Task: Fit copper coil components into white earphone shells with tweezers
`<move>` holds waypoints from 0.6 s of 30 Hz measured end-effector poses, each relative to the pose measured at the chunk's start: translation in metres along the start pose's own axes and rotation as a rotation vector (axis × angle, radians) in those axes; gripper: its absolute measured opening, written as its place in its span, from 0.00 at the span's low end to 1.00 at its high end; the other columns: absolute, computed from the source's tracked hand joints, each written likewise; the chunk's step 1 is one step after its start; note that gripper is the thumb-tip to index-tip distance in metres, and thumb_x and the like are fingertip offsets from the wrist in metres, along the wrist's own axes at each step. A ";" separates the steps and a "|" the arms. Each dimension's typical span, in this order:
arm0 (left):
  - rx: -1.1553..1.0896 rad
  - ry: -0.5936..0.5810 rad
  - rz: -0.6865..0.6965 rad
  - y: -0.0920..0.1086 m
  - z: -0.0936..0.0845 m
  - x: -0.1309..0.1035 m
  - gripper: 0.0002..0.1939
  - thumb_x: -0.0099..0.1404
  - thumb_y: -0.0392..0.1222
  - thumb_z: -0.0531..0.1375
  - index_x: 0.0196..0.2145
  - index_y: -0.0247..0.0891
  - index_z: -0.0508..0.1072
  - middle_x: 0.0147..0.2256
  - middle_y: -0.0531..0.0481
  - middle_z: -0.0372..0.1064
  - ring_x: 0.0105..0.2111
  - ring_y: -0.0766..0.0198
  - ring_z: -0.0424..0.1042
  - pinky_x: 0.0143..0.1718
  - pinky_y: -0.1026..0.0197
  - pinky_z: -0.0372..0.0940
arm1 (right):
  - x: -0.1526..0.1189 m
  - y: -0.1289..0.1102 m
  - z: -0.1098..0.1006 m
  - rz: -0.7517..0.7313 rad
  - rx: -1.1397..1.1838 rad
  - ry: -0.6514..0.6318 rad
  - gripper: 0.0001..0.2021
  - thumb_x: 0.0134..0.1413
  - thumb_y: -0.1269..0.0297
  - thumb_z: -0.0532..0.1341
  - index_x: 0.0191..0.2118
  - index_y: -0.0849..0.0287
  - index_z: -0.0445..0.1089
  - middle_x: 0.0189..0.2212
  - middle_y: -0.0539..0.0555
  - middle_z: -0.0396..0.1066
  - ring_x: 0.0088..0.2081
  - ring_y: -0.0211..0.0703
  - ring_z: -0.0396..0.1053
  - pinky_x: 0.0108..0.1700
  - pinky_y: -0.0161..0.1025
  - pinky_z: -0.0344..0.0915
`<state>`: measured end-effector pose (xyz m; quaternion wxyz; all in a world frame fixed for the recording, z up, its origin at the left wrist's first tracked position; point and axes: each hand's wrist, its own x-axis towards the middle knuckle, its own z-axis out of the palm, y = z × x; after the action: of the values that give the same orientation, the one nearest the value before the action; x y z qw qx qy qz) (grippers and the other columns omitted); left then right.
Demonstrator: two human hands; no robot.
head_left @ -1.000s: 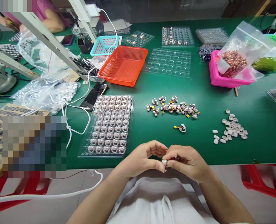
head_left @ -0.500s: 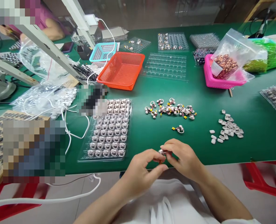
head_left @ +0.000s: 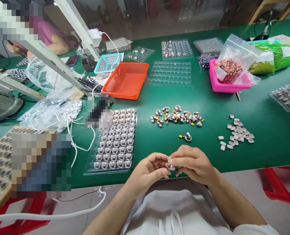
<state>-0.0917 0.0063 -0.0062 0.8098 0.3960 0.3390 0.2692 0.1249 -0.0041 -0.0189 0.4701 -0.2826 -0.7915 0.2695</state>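
Near the front table edge, my two hands meet around a small silvery rounded part (head_left: 170,166). My right hand (head_left: 194,163) pinches it from the right, with thin reddish wires and a narrow pinkish end (head_left: 179,172) showing below its fingers. From the left, the curled fingertips of my left hand (head_left: 150,171) touch the part. Just beyond my hands lies a single white ring-shaped piece with a yellow tab (head_left: 187,136). Farther back is a pile of similar ringed pieces (head_left: 184,117). To the left, a clear tray (head_left: 88,168) holds rows of silvery rounded shells (head_left: 113,157).
Small white caps (head_left: 240,134) lie scattered at right. Behind stand an orange basket (head_left: 127,93), a blue basket (head_left: 99,70), a clear tray (head_left: 169,73) and a pink basket (head_left: 229,88) with a bag of copper-coloured pieces. White cables (head_left: 86,149) and a metal post (head_left: 47,55) are left.
My hands have drawn closer together and the part has turned, showing more of its silvery face. The right-hand fingers have folded further over it. The camera view has shifted slightly.
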 end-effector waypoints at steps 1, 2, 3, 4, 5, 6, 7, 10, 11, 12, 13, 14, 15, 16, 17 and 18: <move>-0.008 -0.054 -0.054 0.003 -0.001 0.003 0.15 0.59 0.43 0.71 0.40 0.35 0.75 0.33 0.49 0.75 0.32 0.65 0.74 0.37 0.63 0.70 | 0.003 0.000 0.001 -0.023 0.004 -0.027 0.15 0.65 0.77 0.56 0.53 0.57 0.70 0.42 0.59 0.78 0.34 0.41 0.70 0.38 0.40 0.66; -0.003 -0.105 -0.107 0.006 -0.002 0.006 0.14 0.58 0.42 0.71 0.38 0.33 0.76 0.31 0.49 0.75 0.30 0.66 0.74 0.36 0.63 0.70 | 0.005 0.000 0.001 -0.041 0.007 -0.057 0.14 0.65 0.76 0.55 0.52 0.57 0.70 0.42 0.59 0.78 0.34 0.41 0.70 0.38 0.40 0.66; 0.006 -0.144 -0.150 0.009 -0.003 0.009 0.13 0.57 0.42 0.72 0.35 0.32 0.77 0.29 0.49 0.75 0.29 0.66 0.74 0.35 0.64 0.70 | 0.007 0.000 0.002 -0.052 0.009 -0.088 0.13 0.66 0.75 0.55 0.51 0.57 0.70 0.42 0.59 0.78 0.34 0.41 0.69 0.38 0.40 0.66; 0.016 -0.167 -0.179 0.011 -0.004 0.011 0.12 0.57 0.42 0.72 0.33 0.31 0.77 0.28 0.48 0.74 0.28 0.66 0.74 0.34 0.64 0.70 | 0.009 0.000 0.003 -0.050 0.009 -0.118 0.13 0.66 0.75 0.55 0.50 0.57 0.70 0.42 0.59 0.78 0.34 0.41 0.69 0.38 0.39 0.66; 0.023 -0.176 -0.195 0.012 -0.005 0.012 0.12 0.57 0.42 0.72 0.31 0.30 0.77 0.27 0.48 0.75 0.28 0.66 0.74 0.34 0.65 0.70 | 0.011 -0.001 0.003 -0.039 0.009 -0.141 0.12 0.66 0.76 0.54 0.49 0.57 0.71 0.42 0.58 0.78 0.35 0.41 0.70 0.38 0.39 0.66; 0.021 -0.177 -0.206 0.012 -0.006 0.013 0.12 0.57 0.42 0.72 0.31 0.30 0.77 0.27 0.47 0.75 0.28 0.65 0.74 0.33 0.64 0.70 | 0.012 -0.002 0.002 -0.023 0.012 -0.152 0.12 0.65 0.76 0.55 0.48 0.57 0.71 0.41 0.58 0.77 0.35 0.40 0.70 0.38 0.38 0.66; 0.012 -0.179 -0.220 0.011 -0.007 0.014 0.12 0.56 0.42 0.72 0.32 0.30 0.78 0.28 0.46 0.76 0.28 0.64 0.75 0.33 0.64 0.71 | 0.012 -0.002 0.002 -0.006 0.015 -0.155 0.11 0.65 0.76 0.55 0.47 0.57 0.71 0.41 0.58 0.77 0.35 0.40 0.70 0.38 0.37 0.66; -0.017 -0.204 -0.276 0.009 -0.009 0.014 0.13 0.55 0.42 0.72 0.34 0.31 0.79 0.30 0.44 0.78 0.30 0.60 0.77 0.35 0.60 0.73 | 0.010 -0.003 0.000 0.023 0.010 -0.151 0.10 0.66 0.75 0.56 0.47 0.57 0.71 0.39 0.57 0.77 0.35 0.40 0.71 0.36 0.35 0.66; -0.015 -0.204 -0.288 0.008 -0.009 0.015 0.13 0.55 0.42 0.72 0.35 0.31 0.79 0.31 0.44 0.78 0.30 0.60 0.78 0.36 0.59 0.73 | 0.009 -0.003 -0.001 0.029 -0.001 -0.162 0.11 0.66 0.74 0.56 0.47 0.56 0.71 0.40 0.57 0.77 0.36 0.40 0.71 0.36 0.35 0.67; -0.008 -0.193 -0.292 0.008 -0.008 0.015 0.12 0.55 0.41 0.72 0.34 0.31 0.79 0.31 0.44 0.78 0.31 0.60 0.78 0.37 0.59 0.73 | 0.008 -0.003 -0.001 0.039 -0.018 -0.181 0.11 0.66 0.74 0.55 0.47 0.56 0.71 0.40 0.57 0.77 0.36 0.41 0.71 0.37 0.35 0.67; 0.005 -0.179 -0.294 0.008 -0.007 0.016 0.11 0.55 0.40 0.72 0.34 0.31 0.80 0.31 0.45 0.78 0.31 0.60 0.78 0.37 0.59 0.73 | 0.007 -0.003 -0.001 0.049 -0.036 -0.201 0.11 0.66 0.74 0.55 0.47 0.56 0.71 0.40 0.56 0.77 0.36 0.41 0.71 0.37 0.36 0.67; 0.016 -0.161 -0.293 0.008 -0.006 0.017 0.11 0.54 0.40 0.72 0.33 0.31 0.80 0.30 0.45 0.77 0.31 0.61 0.78 0.38 0.59 0.73 | 0.006 -0.002 -0.001 0.061 -0.051 -0.217 0.11 0.66 0.74 0.55 0.47 0.55 0.71 0.40 0.56 0.77 0.36 0.41 0.71 0.37 0.36 0.67; 0.024 -0.142 -0.292 0.008 -0.005 0.018 0.11 0.53 0.40 0.72 0.32 0.32 0.80 0.29 0.46 0.77 0.30 0.61 0.77 0.37 0.60 0.73 | 0.005 -0.002 -0.001 0.073 -0.060 -0.225 0.12 0.66 0.75 0.55 0.47 0.55 0.72 0.41 0.56 0.76 0.36 0.41 0.71 0.36 0.36 0.67; 0.027 -0.123 -0.288 0.009 -0.004 0.018 0.11 0.52 0.40 0.73 0.31 0.32 0.79 0.28 0.47 0.77 0.29 0.62 0.77 0.36 0.60 0.73 | 0.004 -0.002 -0.001 0.081 -0.057 -0.220 0.12 0.66 0.75 0.54 0.47 0.55 0.72 0.41 0.56 0.76 0.36 0.41 0.71 0.36 0.36 0.67; 0.028 -0.100 -0.281 0.009 -0.003 0.018 0.11 0.51 0.40 0.73 0.30 0.32 0.79 0.28 0.48 0.76 0.29 0.62 0.77 0.36 0.60 0.73 | 0.003 -0.003 -0.001 0.094 -0.044 -0.205 0.13 0.66 0.75 0.54 0.48 0.55 0.72 0.41 0.56 0.76 0.37 0.40 0.71 0.37 0.36 0.67; 0.026 -0.072 -0.269 0.010 -0.001 0.018 0.12 0.51 0.40 0.74 0.30 0.32 0.79 0.27 0.48 0.76 0.28 0.62 0.77 0.35 0.60 0.72 | 0.002 -0.003 -0.002 0.118 -0.021 -0.179 0.14 0.66 0.76 0.53 0.49 0.55 0.71 0.42 0.57 0.75 0.38 0.40 0.71 0.38 0.36 0.68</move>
<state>-0.0832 0.0247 -0.0049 0.8450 0.3669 0.3632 0.1395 0.1255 -0.0048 -0.0145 0.3780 -0.3084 -0.8151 0.3124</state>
